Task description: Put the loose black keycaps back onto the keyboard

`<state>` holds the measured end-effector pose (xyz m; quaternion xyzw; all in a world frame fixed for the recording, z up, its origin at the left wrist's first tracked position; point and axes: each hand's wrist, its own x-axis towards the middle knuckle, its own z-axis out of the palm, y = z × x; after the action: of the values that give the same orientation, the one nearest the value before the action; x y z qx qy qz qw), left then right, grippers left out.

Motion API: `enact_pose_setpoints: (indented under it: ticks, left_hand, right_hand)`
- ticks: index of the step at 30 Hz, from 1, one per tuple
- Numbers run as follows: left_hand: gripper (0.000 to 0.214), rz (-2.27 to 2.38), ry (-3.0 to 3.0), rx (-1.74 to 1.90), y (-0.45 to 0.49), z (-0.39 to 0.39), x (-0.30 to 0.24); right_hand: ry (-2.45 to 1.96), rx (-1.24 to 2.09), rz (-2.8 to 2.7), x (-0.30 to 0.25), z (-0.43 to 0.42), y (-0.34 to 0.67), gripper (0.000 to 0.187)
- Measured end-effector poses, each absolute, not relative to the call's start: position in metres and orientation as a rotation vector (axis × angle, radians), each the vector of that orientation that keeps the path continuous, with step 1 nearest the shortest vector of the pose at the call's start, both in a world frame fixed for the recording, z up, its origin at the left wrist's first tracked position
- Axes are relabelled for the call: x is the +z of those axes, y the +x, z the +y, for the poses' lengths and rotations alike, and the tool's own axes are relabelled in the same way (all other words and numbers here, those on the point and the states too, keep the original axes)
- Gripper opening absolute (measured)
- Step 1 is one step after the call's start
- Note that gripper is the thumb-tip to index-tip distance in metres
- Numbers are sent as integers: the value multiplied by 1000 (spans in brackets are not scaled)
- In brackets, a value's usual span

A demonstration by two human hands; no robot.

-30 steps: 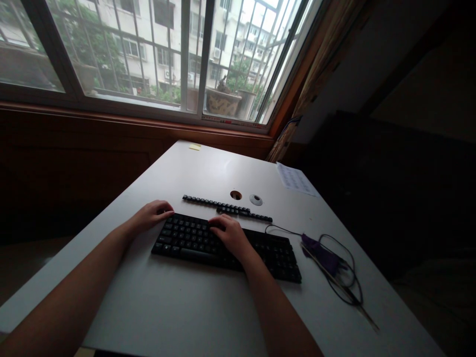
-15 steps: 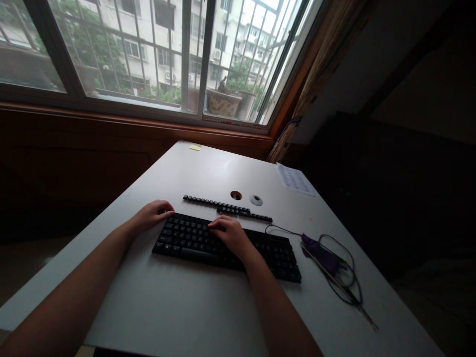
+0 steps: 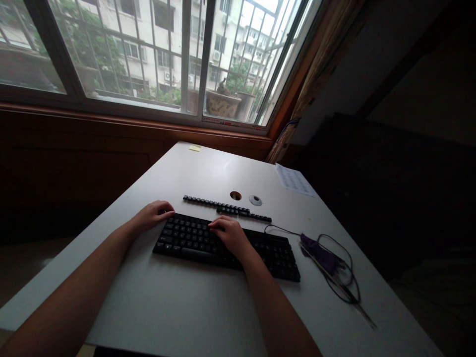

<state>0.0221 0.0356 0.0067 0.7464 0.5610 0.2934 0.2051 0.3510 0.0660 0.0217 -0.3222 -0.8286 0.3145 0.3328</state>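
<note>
A black keyboard [image 3: 193, 240] lies on the white desk [image 3: 186, 307]. My left hand [image 3: 151, 215] rests at its far left corner, fingers curled against the edge and steadying it. My right hand [image 3: 231, 235] lies over the middle of the keyboard, fingers drawn together in a pinch at the top key row. What they pinch is hidden. A line of loose black keycaps [image 3: 226, 208] lies on the desk just beyond the keyboard.
The keyboard's black cable [image 3: 344, 282] loops at the right around a purple tool [image 3: 320, 253] and a thin stick. A cable hole [image 3: 235, 195] and its round cap [image 3: 255, 200] sit behind the keycaps. A printed sheet [image 3: 294, 179] lies far right, a yellow note [image 3: 194, 147] by the window.
My right hand's fingertips have crept slightly toward the far edge of the keyboard. My left hand and the keyboard stay in place.
</note>
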Motion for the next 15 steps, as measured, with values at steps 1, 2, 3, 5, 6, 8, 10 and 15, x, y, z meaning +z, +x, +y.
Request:
enact_pose_setpoints:
  ticks: [1,2,3,5,6,8,10,15]
  left_hand:
    - [35,1567,2082,818,22,36,7]
    - [35,1571,2083,817,22,36,6]
    - [35,1574,2083,816,22,36,6]
    - [35,1577,2084,810,21,37,5]
    - [35,1577,2084,808,21,37,5]
    - [36,1575,2081,809,21,37,4]
    - [36,1572,2083,808,21,38,5]
    - [36,1563,2088,820,23,36,8]
  right_hand:
    - [-841,819,-2163,22,66,351,15]
    - [-840,814,-2163,22,65,351,15]
    - [-839,807,-2161,22,65,351,15]
    - [-835,789,-2155,22,64,350,15]
    - [-833,781,-2152,22,64,350,14]
    - [-828,764,-2152,22,63,350,13]
    - [-823,743,-2166,23,63,350,12]
    - [-756,703,-2251,26,62,355,10]
